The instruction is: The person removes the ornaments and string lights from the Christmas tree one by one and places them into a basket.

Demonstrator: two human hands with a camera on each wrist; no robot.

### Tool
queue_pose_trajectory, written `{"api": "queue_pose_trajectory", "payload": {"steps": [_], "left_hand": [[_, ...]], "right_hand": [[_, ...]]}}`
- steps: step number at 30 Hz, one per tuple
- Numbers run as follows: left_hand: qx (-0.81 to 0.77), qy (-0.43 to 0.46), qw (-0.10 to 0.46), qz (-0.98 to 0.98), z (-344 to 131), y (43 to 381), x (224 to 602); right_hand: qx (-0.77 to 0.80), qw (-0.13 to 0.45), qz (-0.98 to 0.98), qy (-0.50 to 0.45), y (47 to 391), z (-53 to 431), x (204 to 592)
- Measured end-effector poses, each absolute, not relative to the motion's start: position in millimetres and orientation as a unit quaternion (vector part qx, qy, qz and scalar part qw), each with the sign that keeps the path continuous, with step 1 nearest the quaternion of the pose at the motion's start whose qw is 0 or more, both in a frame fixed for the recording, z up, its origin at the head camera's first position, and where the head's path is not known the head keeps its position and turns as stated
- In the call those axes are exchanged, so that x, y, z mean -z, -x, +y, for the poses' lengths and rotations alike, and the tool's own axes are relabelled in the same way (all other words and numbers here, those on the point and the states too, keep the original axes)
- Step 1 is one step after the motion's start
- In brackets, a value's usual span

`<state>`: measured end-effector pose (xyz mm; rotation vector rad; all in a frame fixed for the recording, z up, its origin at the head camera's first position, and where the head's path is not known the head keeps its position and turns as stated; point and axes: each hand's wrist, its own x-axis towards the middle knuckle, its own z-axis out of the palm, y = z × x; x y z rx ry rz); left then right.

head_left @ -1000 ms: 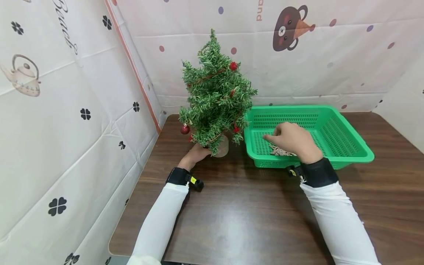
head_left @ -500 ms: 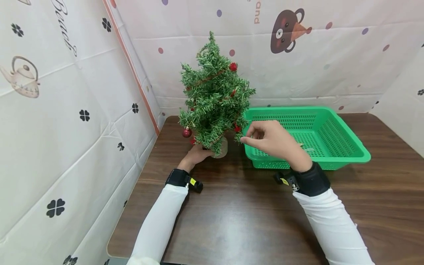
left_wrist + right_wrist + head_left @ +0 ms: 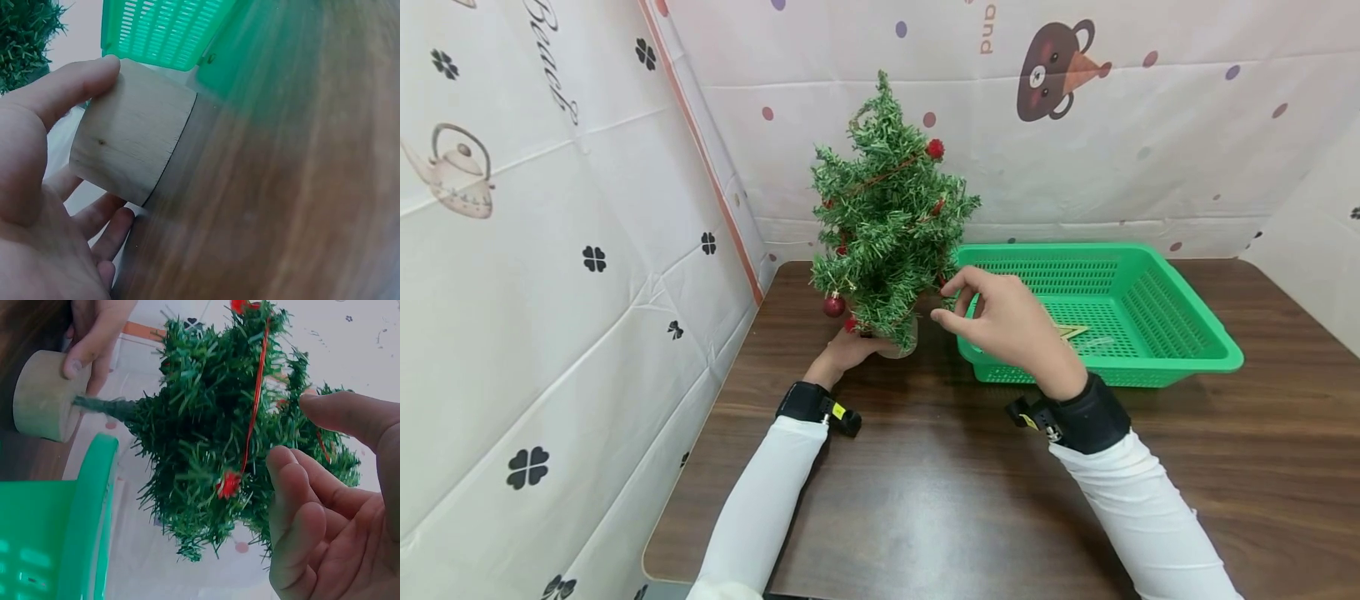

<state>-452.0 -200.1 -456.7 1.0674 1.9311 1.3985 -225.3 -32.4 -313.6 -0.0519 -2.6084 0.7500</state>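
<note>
A small artificial Christmas tree [image 3: 891, 225] stands at the back of the table, trimmed with red cord, red pompoms [image 3: 935, 149] and a dark red ball [image 3: 833, 306]. Low on its left side, my left hand [image 3: 847, 349] grips the round wooden base [image 3: 131, 131], thumb on top and fingers around the far side. My right hand [image 3: 1000, 321] hovers by the lower right branches. In the right wrist view, its thumb and bent fingers [image 3: 300, 531] stand apart, with nothing seen between them. Whether its fingertips touch the branches, I cannot tell.
Right of the tree sits a green perforated basket [image 3: 1198, 321], its left end close to the branches. Inside are a yellowish angular piece [image 3: 1071, 331] and something clear; my right hand hides part of it. Printed curtains rise behind and left of the table [image 3: 910, 500].
My right hand has moved left from over the basket to the tree's side. The tree has turned slightly, its red ball shifting rightward and nearer. My left hand stays on the base.
</note>
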Motion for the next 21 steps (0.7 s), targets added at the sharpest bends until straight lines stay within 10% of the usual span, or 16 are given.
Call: {"api": "queue_pose_trajectory", "payload": {"steps": [21], "left_hand": [[-0.507, -0.391, 0.259, 0.723, -198.4, 455.3, 456.3]], "right_hand": [[-0.251, 0.218, -0.943, 0.02, 230.1, -37.8, 317.8]]}}
